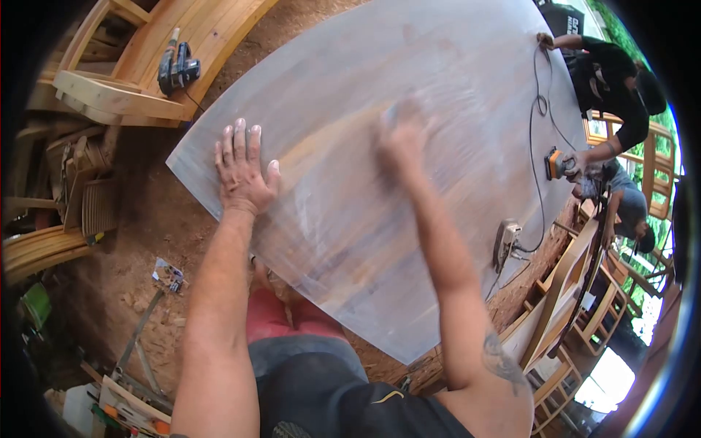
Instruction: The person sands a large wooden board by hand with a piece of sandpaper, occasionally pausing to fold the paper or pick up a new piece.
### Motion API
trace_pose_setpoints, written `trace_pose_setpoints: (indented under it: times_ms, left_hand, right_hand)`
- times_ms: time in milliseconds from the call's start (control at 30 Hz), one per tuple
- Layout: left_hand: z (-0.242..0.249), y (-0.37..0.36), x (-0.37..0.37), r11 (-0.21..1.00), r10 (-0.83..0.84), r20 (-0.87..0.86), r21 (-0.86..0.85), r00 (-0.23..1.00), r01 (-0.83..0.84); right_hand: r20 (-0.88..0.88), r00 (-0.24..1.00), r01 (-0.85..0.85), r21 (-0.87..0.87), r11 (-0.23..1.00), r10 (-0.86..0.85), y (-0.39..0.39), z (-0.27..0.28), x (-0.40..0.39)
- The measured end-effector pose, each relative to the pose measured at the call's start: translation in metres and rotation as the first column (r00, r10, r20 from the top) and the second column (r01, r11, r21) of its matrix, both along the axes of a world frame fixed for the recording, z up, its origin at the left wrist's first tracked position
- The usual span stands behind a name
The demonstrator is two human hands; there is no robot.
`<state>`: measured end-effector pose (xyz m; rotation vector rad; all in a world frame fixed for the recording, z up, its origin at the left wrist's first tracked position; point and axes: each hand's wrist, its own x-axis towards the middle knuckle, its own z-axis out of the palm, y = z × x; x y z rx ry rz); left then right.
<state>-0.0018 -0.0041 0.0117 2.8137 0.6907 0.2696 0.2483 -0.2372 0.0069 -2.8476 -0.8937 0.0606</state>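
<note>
A large wooden tabletop [453,197] with a pointed, curved outline lies before me, its brown surface filmed with pale dust and streaks. My left hand [244,171] rests flat near its left edge, fingers stretched out and holding nothing. Over the middle of the same surface, my right hand [403,142] is smeared by motion. Its fingers look curled down against the wood, and whatever is under them is too blurred to name. A lighter brown band runs through the dust between my two hands.
At the right edge a co-worker [613,87] holds an orange sander [558,164] on the tabletop. A grey power tool [505,241] and a looping cord [537,109] lie nearby. Another person [626,201] is behind. A black power tool [179,67] sits on a wooden bench [219,25] at upper left.
</note>
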Motion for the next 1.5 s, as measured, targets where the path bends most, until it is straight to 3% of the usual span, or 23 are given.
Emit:
trace_pose_setpoints:
  times_ms: [33, 67, 167, 233, 300, 333, 433, 567, 600, 633, 733, 800, 867, 900, 967, 1067, 1200, 1267, 1300, 1333, 1400, 1433, 1500]
  left_hand:
    - [-0.001, 0.001, 0.0, 1.0, -0.001, 0.004, 0.004, 1.0, 0.001]
    - [-0.001, 0.002, -0.001, 1.0, -0.009, 0.001, 0.006, 1.0, 0.009]
    - [0.001, 0.002, 0.0, 1.0, -0.009, 0.0, -0.001, 1.0, 0.009]
    - [0.003, 0.002, 0.001, 1.0, -0.006, -0.005, -0.011, 1.0, 0.006]
    - [0.004, -0.001, 0.001, 1.0, -0.012, -0.005, -0.012, 1.0, 0.012]
    - [0.002, 0.0, 0.002, 1.0, -0.011, 0.004, 0.001, 1.0, 0.011]
    - [0.003, 0.0, -0.001, 1.0, -0.017, -0.011, -0.006, 1.0, 0.017]
    - [0.004, 0.001, 0.0, 0.999, -0.01, -0.006, -0.033, 1.0, 0.01]
    - [0.004, 0.001, 0.0, 1.0, -0.01, -0.004, -0.029, 1.0, 0.01]
    - [0.004, 0.001, -0.001, 1.0, -0.012, -0.003, -0.027, 1.0, 0.012]
    - [0.002, 0.002, 0.003, 1.0, -0.015, 0.009, -0.005, 1.0, 0.015]
    - [0.002, -0.003, -0.004, 1.0, -0.021, -0.008, -0.001, 1.0, 0.021]
    - [0.002, 0.0, 0.0, 1.0, -0.023, -0.007, 0.008, 1.0, 0.023]
    - [0.002, 0.002, 0.001, 1.0, -0.017, -0.003, 0.024, 1.0, 0.017]
    - [0.0, -0.001, 0.0, 0.999, -0.024, -0.002, 0.037, 1.0, 0.024]
    - [-0.001, 0.0, 0.001, 0.999, -0.026, -0.014, 0.037, 1.0, 0.027]
    - [0.003, -0.002, 0.004, 0.998, -0.041, 0.004, 0.038, 0.999, 0.041]
    - [0.001, -0.001, 0.002, 0.998, -0.04, 0.007, 0.05, 0.999, 0.04]
    - [0.0, 0.0, -0.001, 0.997, -0.046, 0.006, 0.061, 0.999, 0.045]
    - [-0.003, 0.001, -0.001, 0.996, -0.049, 0.01, 0.072, 0.999, 0.048]
    - [-0.004, -0.002, 0.002, 0.995, -0.051, 0.021, 0.085, 0.998, 0.049]
    - [-0.004, -0.002, 0.002, 0.995, -0.05, 0.018, 0.092, 0.999, 0.048]
    - [-0.002, 0.0, 0.002, 0.992, -0.074, 0.011, 0.101, 0.997, 0.073]
  right_hand:
    - [0.14, 0.966, -0.239, 0.147, 0.96, 0.219, 0.001, -0.012, -0.055]
    - [-0.053, 0.954, -0.297, -0.042, 0.954, 0.295, 0.01, 0.013, -0.112]
    - [-0.205, 0.801, -0.56, 0.075, 0.825, 0.562, -0.012, 0.015, -0.129]
    - [-0.166, 0.914, -0.389, -0.098, 0.916, 0.37, 0.003, 0.031, -0.037]
    - [-0.004, 0.999, -0.044, -0.012, 0.999, 0.044, -0.014, -0.024, 0.106]
    - [0.059, 0.986, 0.161, -0.061, 0.985, -0.158, -0.015, -0.006, 0.151]
    - [0.019, 0.938, 0.346, -0.017, 0.938, -0.345, -0.003, 0.008, 0.164]
    - [0.063, 0.989, -0.138, 0.011, 0.99, 0.137, 0.012, -0.01, -0.03]
    - [-0.053, 0.973, -0.22, 0.074, 0.973, 0.224, 0.011, 0.006, -0.093]
    - [-0.202, 0.93, -0.321, -0.033, 0.946, 0.308, 0.006, 0.033, -0.144]
    - [-0.241, 0.846, -0.473, 0.07, 0.878, 0.475, -0.053, 0.031, -0.136]
    - [-0.074, 0.987, -0.149, -0.105, 0.983, 0.142, -0.078, 0.009, -0.027]
    - [0.001, 0.961, 0.275, 0.068, 0.959, -0.276, -0.111, -0.002, 0.093]
    - [0.05, 0.9, 0.435, -0.023, 0.9, -0.433, -0.12, 0.005, 0.131]
    - [0.017, 0.897, 0.443, -0.019, 0.896, -0.443, -0.117, 0.005, 0.106]
    - [0.102, 0.978, 0.195, -0.124, 0.973, -0.183, -0.091, 0.008, -0.017]
    - [-0.208, 0.921, -0.332, 0.02, 0.943, 0.328, -0.132, 0.023, -0.223]
    - [-0.368, 0.896, -0.283, -0.045, 0.958, 0.248, -0.165, 0.033, -0.166]
    - [-0.234, 0.958, -0.15, 0.088, 0.985, 0.167, -0.182, 0.02, -0.116]
    - [-0.095, 0.995, 0.035, -0.017, 0.999, -0.036, -0.199, 0.007, -0.061]
    - [-0.096, 0.929, 0.364, 0.059, 0.93, -0.358, -0.214, 0.015, 0.054]
    - [0.106, 0.901, 0.424, -0.017, 0.905, -0.42, -0.227, -0.002, 0.101]
    - [0.124, 0.869, 0.483, -0.003, 0.876, -0.479, -0.219, -0.01, 0.08]
